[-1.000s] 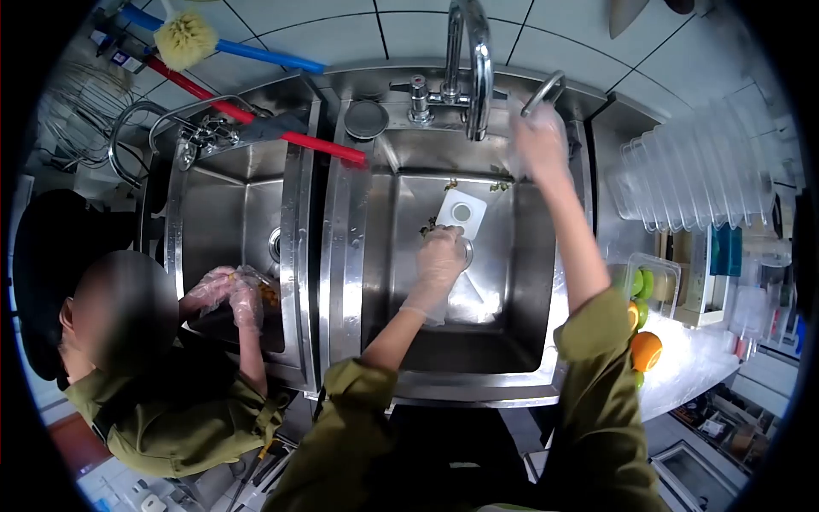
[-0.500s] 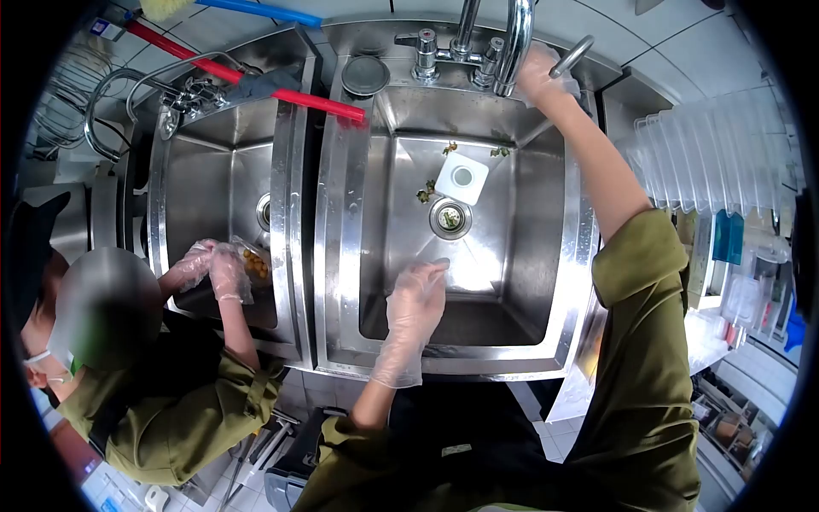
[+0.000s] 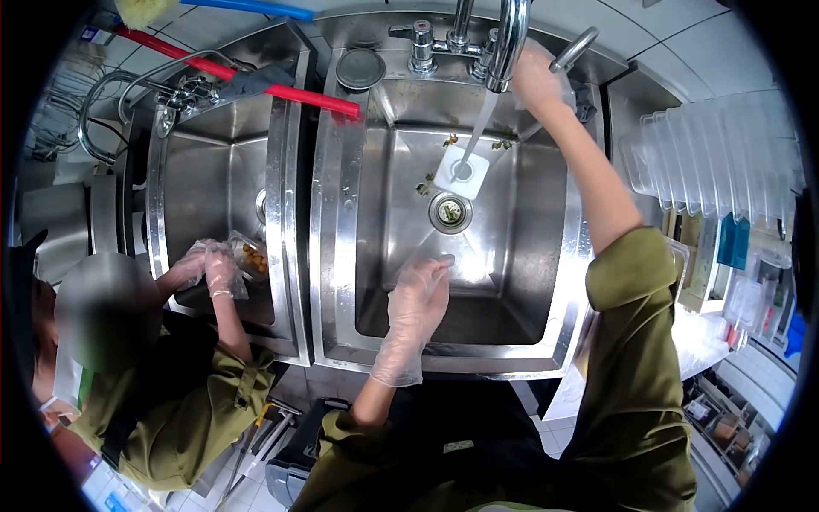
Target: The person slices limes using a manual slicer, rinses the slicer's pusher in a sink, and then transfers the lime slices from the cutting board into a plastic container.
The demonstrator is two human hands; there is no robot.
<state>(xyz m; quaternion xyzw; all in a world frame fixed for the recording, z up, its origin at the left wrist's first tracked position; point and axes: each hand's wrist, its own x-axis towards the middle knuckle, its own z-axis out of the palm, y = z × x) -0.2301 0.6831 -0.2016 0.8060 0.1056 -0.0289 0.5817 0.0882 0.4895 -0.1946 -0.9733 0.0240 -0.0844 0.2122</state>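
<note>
My right hand [image 3: 539, 78], in a clear plastic glove, is at the right side of the tap [image 3: 509, 47], closed around its right handle; the spout hides part of the fingers. Water [image 3: 483, 126] runs from the spout onto a white square piece with a round centre [image 3: 450, 177], lying in the steel sink [image 3: 409, 247]. My left hand [image 3: 420, 294], also gloved, hovers over the near part of the sink. Its fingers are pinched together, and what they hold, if anything, I cannot make out. Green leafy scraps [image 3: 502, 144] lie around the white piece and in the drain [image 3: 450, 212].
At the left sink [image 3: 217, 183], a co-worker's gloved hands [image 3: 213, 264] hold a clear bag with small yellow-orange pieces [image 3: 254, 258]. A red pole [image 3: 316, 101] spans the gap between the sinks. Clear plastic containers [image 3: 691, 162] stand in a row at right.
Water now streams from the tap onto the white piece; before, the spout was dry. My right hand stays at the tap, and my left hand has barely moved.
</note>
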